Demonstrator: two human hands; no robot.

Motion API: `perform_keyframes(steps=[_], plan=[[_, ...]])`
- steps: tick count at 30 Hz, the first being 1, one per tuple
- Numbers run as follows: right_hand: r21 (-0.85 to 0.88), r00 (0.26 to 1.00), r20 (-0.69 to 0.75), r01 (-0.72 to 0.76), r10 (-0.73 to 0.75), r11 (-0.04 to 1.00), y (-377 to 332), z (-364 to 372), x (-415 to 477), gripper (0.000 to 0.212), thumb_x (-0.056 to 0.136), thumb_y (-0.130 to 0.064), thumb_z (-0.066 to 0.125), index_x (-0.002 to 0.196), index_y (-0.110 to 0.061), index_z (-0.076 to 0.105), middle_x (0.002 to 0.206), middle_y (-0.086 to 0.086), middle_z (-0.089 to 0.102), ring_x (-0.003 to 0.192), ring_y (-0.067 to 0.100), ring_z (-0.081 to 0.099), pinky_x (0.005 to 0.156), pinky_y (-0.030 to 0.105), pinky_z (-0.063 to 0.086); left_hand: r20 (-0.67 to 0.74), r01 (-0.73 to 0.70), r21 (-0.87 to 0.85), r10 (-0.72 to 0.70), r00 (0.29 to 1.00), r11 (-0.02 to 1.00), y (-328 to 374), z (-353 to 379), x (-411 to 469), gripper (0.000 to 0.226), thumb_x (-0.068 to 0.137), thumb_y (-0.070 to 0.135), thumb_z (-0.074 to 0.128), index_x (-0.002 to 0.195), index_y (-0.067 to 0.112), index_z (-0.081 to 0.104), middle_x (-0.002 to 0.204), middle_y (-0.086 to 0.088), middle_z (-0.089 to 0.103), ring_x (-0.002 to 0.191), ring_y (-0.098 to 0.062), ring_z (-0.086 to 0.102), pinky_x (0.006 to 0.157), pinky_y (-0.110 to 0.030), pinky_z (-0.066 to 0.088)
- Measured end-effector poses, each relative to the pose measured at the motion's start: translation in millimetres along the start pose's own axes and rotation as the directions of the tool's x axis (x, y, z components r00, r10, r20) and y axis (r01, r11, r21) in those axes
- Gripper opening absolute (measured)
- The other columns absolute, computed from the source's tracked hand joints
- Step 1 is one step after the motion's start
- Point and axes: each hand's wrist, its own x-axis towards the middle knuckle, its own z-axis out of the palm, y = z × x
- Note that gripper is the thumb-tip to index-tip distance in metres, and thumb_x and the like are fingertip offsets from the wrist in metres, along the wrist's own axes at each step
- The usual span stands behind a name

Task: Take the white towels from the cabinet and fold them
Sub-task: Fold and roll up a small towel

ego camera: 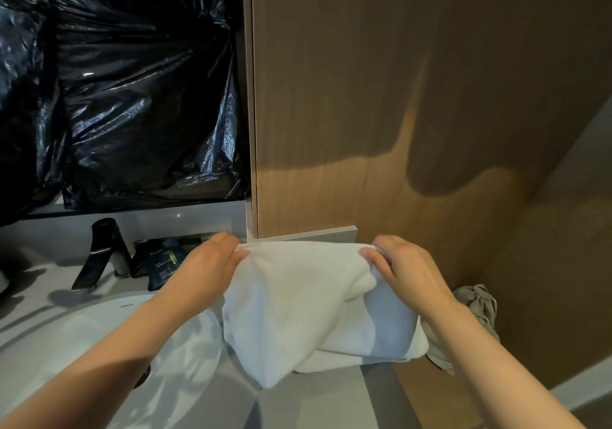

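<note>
A white towel [298, 302] hangs partly folded over the grey countertop [314, 405], its lower part draped on more white towel [341, 362] lying underneath. My left hand [212, 263] pinches the towel's upper left corner. My right hand [400, 263] pinches the upper right corner. Both hands hold the top edge stretched level, close to the wooden cabinet panel [397, 97] behind it.
A white basin [99, 346] lies at the lower left with a dark tap [99, 253] behind it and a dark toiletry packet [162, 263] beside that. Black plastic sheeting [116, 81] covers the wall on the left. A grey cloth [477, 309] hangs at the right.
</note>
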Motion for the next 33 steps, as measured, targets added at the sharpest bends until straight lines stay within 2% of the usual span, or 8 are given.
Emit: perform_keyframes(steps=[3, 7, 13, 16, 19, 22, 27, 33], plan=[[-0.005, 0.995, -0.09, 0.039, -0.04, 0.999, -1.5, -8.0, 7.9, 0.036, 0.098, -0.049, 0.043, 0.078, -0.02, 0.052, 0.07, -0.007, 0.052, 0.062, 0.012, 0.053, 0.056, 0.034, 0.048, -0.071, 0.001, -0.106, -0.009, 0.997, 0.994, 3.1, -8.2, 4.4, 0.027, 0.101, 0.026, 0.042, 0.083, 0.008, 0.05, 0.075, -0.005, 0.052, 0.072, -0.023, 0.05, 0.062, -0.035, 0.034], [0.01, 0.993, -0.106, 0.053, -0.051, 0.999, 2.3, -16.8, 12.1, 0.034, 0.098, -0.046, 0.046, 0.075, -0.021, 0.051, 0.068, -0.008, 0.051, 0.061, 0.011, 0.052, 0.056, 0.033, 0.048, -0.153, -0.069, -0.179, 0.041, 0.987, 0.981, 4.1, -9.9, 6.6, 0.026, 0.1, 0.026, 0.046, 0.081, 0.009, 0.053, 0.068, -0.008, 0.055, 0.067, -0.025, 0.053, 0.059, -0.034, 0.04], [0.037, 0.987, -0.153, 0.061, -0.054, 0.997, 1.3, -39.4, 21.6, 0.035, 0.099, -0.043, 0.047, 0.073, -0.018, 0.049, 0.066, -0.005, 0.05, 0.061, 0.012, 0.051, 0.055, 0.028, 0.043, -0.24, -0.191, -0.15, 0.152, 0.959, 0.97, 15.0, -37.7, 21.2, 0.02, 0.098, 0.029, 0.049, 0.084, 0.017, 0.057, 0.072, 0.002, 0.058, 0.068, -0.008, 0.054, 0.055, -0.014, 0.035], [0.03, 0.957, -0.279, 0.087, -0.076, 0.996, -6.3, -68.5, 38.8, 0.038, 0.1, -0.044, 0.045, 0.069, -0.022, 0.045, 0.064, -0.006, 0.046, 0.059, 0.011, 0.048, 0.052, 0.025, 0.037, -0.366, -0.261, -0.15, 0.192, 0.911, 0.954, 33.9, -75.6, 35.4, 0.018, 0.097, 0.032, 0.05, 0.081, 0.026, 0.056, 0.071, 0.009, 0.058, 0.066, -0.003, 0.055, 0.053, -0.014, 0.034], [0.049, 0.947, -0.315, 0.085, -0.065, 0.995, -8.4, -86.2, 49.8, 0.039, 0.1, -0.047, 0.044, 0.069, -0.024, 0.046, 0.063, -0.007, 0.048, 0.058, 0.01, 0.049, 0.051, 0.021, 0.035, -0.381, -0.252, -0.177, 0.169, 0.909, 0.952, 44.1, -98.0, 43.5, 0.018, 0.096, 0.038, 0.05, 0.08, 0.033, 0.056, 0.074, 0.01, 0.06, 0.069, -0.003, 0.056, 0.053, -0.022, 0.039], [0.027, 0.985, -0.164, 0.058, -0.053, 0.998, -2.8, -68.2, 44.3, 0.042, 0.099, -0.045, 0.047, 0.065, -0.02, 0.044, 0.06, -0.004, 0.044, 0.056, 0.015, 0.044, 0.052, 0.032, 0.032, -0.249, -0.174, -0.175, 0.128, 0.96, 0.969, 35.6, -80.2, 37.0, 0.02, 0.096, 0.038, 0.05, 0.083, 0.025, 0.06, 0.075, 0.004, 0.062, 0.071, -0.01, 0.059, 0.057, -0.027, 0.046], [-0.023, 0.957, 0.246, -0.15, 0.151, 0.988, 14.7, 9.1, 6.3, 0.034, 0.099, -0.042, 0.048, 0.072, -0.023, 0.049, 0.068, -0.005, 0.052, 0.066, 0.014, 0.052, 0.056, 0.027, 0.034, -0.031, -0.072, -0.136, 0.069, 0.997, 0.988, 9.2, -0.5, 0.3, 0.027, 0.099, 0.032, 0.049, 0.091, 0.009, 0.062, 0.084, -0.004, 0.064, 0.079, -0.022, 0.06, 0.068, -0.032, 0.043], [-0.121, 0.907, 0.309, -0.26, 0.285, 0.958, 12.8, 54.9, -19.1, 0.031, 0.101, -0.036, 0.047, 0.078, -0.015, 0.051, 0.077, 0.002, 0.057, 0.082, 0.028, 0.059, 0.066, 0.034, 0.037, -0.005, -0.02, -0.288, 0.019, 1.0, 0.957, -7.5, 38.3, -29.3, 0.018, 0.093, 0.034, 0.06, 0.092, 0.016, 0.065, 0.086, 0.006, 0.066, 0.08, -0.013, 0.059, 0.071, -0.024, 0.043]])
